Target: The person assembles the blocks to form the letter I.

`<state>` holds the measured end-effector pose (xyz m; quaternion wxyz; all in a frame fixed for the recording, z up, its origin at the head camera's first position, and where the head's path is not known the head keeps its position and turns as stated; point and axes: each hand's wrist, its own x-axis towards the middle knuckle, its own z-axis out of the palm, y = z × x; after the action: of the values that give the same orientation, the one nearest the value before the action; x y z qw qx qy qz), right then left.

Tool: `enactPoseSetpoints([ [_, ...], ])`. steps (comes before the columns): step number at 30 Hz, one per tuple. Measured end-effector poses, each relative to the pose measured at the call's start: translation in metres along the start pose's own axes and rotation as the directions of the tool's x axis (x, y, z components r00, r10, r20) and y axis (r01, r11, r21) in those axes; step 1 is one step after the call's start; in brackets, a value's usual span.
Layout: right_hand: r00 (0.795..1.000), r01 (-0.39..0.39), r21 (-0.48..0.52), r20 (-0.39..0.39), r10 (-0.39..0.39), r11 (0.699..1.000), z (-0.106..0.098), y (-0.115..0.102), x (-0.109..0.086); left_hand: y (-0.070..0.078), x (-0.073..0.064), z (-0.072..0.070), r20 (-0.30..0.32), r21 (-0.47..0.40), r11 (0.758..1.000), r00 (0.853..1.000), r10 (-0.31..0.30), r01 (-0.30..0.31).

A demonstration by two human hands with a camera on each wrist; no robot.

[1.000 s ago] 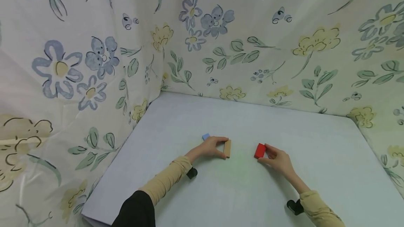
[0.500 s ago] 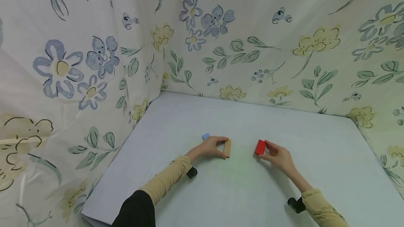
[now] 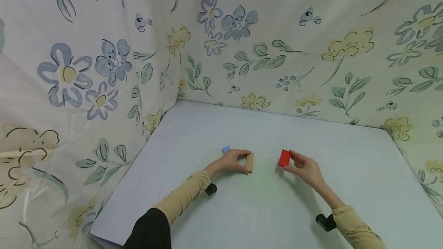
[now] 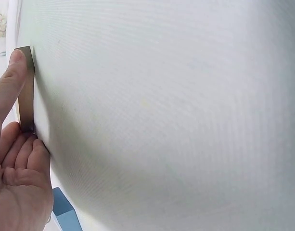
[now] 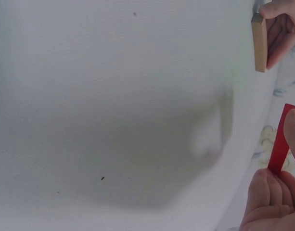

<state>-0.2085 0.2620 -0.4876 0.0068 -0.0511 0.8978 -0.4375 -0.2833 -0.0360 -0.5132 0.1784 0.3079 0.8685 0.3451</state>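
Observation:
In the head view the left hand grips a flat tan wooden block by its two ends, thumb on the near end. That block sits on the white table; the left wrist view shows the same wooden block between thumb and fingers. To its right, the right hand pinches a red rectangular block at its ends. A shadow apart from the hand in the right wrist view shows the red block is raised off the table. A blue block lies just behind the left hand, partly hidden.
The white tabletop spreads around both hands. Floral cloth hangs along its back and left sides. Dark wrist cameras sit under the sleeves.
The right hand has lifted the red block and moved it slightly away from the person, tilting it a little. The left hand and the wooden block have stayed in place.

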Motion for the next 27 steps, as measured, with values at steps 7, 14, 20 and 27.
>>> enactPoseSetpoints([
  [7, 1.0, 0.011, 0.016, 0.01, -0.011, 1.0, -0.001, -0.009, 0.002, 0.0, 0.0, 0.0, 0.002, 0.02, 1.0, 1.0, 0.002, -0.002],
  [14, 0.999, 0.01, 0.044, 0.038, -0.012, 0.999, -0.002, -0.016, 0.005, 0.001, 0.001, 0.0, 0.005, 0.039, 0.999, 1.0, -0.004, 0.004],
  [20, 0.998, 0.017, 0.085, 0.06, -0.022, 0.996, -0.001, -0.025, 0.005, 0.001, 0.001, -0.001, 0.008, 0.049, 0.999, 1.0, -0.004, 0.004],
  [27, 0.996, 0.049, 0.118, 0.065, -0.057, 0.992, 0.003, -0.035, 0.005, 0.002, 0.0, -0.001, 0.0, 0.039, 0.999, 1.0, -0.005, 0.005],
])
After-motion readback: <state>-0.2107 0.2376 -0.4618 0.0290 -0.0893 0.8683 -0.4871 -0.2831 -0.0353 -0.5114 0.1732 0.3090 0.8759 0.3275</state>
